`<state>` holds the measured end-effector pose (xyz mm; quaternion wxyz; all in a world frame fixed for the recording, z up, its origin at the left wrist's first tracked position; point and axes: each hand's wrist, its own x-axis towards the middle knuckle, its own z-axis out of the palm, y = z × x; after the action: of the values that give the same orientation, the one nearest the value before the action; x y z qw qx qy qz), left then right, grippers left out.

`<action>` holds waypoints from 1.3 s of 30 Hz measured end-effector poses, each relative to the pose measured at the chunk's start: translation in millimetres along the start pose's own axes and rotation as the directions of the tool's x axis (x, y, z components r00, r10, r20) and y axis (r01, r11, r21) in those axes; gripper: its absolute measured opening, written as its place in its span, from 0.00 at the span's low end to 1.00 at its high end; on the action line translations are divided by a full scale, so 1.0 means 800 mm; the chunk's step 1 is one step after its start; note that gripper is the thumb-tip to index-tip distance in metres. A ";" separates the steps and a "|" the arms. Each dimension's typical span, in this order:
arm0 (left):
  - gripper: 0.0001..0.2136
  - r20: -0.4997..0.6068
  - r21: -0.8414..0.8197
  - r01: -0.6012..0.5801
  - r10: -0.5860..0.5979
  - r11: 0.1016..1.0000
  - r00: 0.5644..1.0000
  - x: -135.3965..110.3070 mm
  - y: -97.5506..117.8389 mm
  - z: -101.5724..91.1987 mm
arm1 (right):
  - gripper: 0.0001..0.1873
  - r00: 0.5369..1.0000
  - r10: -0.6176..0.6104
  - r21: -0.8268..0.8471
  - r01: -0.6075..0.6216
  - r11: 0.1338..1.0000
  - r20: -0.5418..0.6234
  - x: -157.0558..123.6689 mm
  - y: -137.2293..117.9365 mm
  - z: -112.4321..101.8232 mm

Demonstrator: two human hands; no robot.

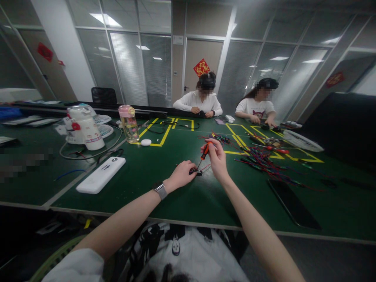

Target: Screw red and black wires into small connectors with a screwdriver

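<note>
My left hand pinches a small black connector with thin red wires down on the green table. My right hand is closed round a small screwdriver with a red-orange handle. It holds the tool upright and tilted, with the tip down at the connector. A watch sits on my left wrist. The two hands are close together near the table's middle.
A pile of red, blue and black wired connectors lies to the right, with a dark phone nearer me. A white power bank, a pink-lidded bottle and a white fan stand left. Two people work across the table.
</note>
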<state>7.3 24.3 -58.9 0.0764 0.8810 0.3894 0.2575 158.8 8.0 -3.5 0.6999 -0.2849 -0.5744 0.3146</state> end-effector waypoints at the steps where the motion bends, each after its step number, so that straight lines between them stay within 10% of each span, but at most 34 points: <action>1: 0.07 0.000 -0.001 -0.002 0.002 1.000 1.000 0.000 0.000 0.000 | 0.11 1.000 -0.004 -0.008 0.004 1.000 0.004 0.000 0.000 0.000; 39: 0.09 0.012 -0.012 0.003 -0.002 1.000 1.000 -0.002 0.003 -0.004 | 0.12 0.995 0.067 0.081 -0.073 0.994 0.073 0.002 0.000 -0.007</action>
<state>6.6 21.4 -56.0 0.0841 0.8816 0.3886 0.2543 164.2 9.5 -3.4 0.6792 -0.2642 -0.5744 0.3727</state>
